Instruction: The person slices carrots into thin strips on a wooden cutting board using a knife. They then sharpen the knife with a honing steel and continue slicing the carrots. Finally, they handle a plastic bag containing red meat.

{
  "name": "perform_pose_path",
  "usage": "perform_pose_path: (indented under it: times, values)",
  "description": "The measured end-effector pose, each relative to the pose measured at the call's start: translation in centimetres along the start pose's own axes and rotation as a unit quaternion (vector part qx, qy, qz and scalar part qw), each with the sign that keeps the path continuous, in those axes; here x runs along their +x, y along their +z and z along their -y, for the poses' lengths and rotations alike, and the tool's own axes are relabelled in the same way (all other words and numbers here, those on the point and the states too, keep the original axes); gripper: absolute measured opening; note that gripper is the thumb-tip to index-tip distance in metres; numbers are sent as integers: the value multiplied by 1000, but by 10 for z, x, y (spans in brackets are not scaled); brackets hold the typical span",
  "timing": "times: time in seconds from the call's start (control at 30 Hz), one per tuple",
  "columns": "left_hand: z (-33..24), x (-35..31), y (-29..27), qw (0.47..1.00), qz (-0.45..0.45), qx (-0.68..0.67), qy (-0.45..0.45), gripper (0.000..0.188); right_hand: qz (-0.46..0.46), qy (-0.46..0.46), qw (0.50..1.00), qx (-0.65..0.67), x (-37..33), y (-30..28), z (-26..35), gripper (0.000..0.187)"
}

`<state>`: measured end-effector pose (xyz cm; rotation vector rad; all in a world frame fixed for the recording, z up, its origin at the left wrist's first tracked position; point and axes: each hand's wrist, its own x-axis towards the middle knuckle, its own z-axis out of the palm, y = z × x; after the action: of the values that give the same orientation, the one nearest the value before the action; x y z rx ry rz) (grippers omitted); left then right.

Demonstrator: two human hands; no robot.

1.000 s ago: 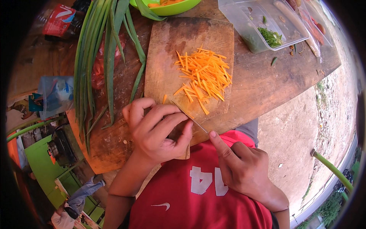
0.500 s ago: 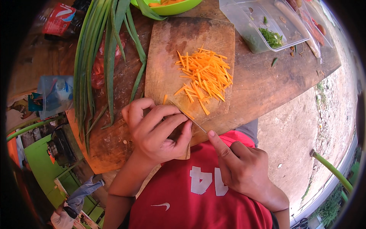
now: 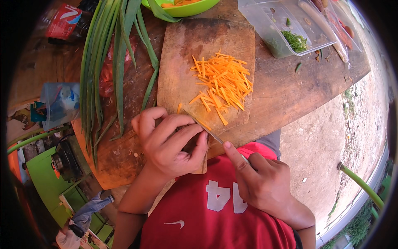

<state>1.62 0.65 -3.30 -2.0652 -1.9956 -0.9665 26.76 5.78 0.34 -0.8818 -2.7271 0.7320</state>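
My right hand grips a knife, its forefinger stretched along the top of the blade. The thin blade slants up and left over the near edge of a wooden cutting board. Close against the blade, my left hand is closed with bent fingertips pressed down on the board; whatever lies under them is hidden. A thin carrot strip lies along the blade, and a short carrot piece rests just beyond the left fingers. Farther up the board is a loose pile of carrot strips.
Long green onion leaves lie left of the board. Behind it stands a green bowl with carrot strips. A clear plastic container holding shredded greens is at the back right. A bottle with a red label lies far left on the wooden table.
The knife and my right hand have shifted very slightly; a bit of the handle now shows beside the forefinger. My left hand stays nearly still, and the carrot pile is unchanged.
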Motion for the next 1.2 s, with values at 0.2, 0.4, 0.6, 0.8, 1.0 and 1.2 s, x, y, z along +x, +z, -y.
perform_pose_path:
  times: [0.2, 0.4, 0.6, 0.8, 1.0, 1.2]
  values:
    - [1, 0, -1, 1000, 0, 1, 5, 18, 0, 9, 1000, 0, 9, 6, 4, 83]
    - [1, 2, -2, 1000, -4, -1, 5, 17, -33, 2, 997, 69, 28, 18, -2, 75]
    - [7, 0, -4, 999, -39, 2, -4, 20, -67, 15, 987, 143, 24, 17, -7, 72]
    - [2, 1, -5, 996, -73, 9, 42, 29, -55, 85, 937, 333, 18, 11, -7, 60]
    - [-10, 1, -9, 996, -32, 43, 77, 24, -48, 130, 903, 407, 12, 7, -5, 55]
    - [2, 2, 0, 997, -71, 32, 13, 19, -161, 95, 931, 313, 5, 18, -17, 56]
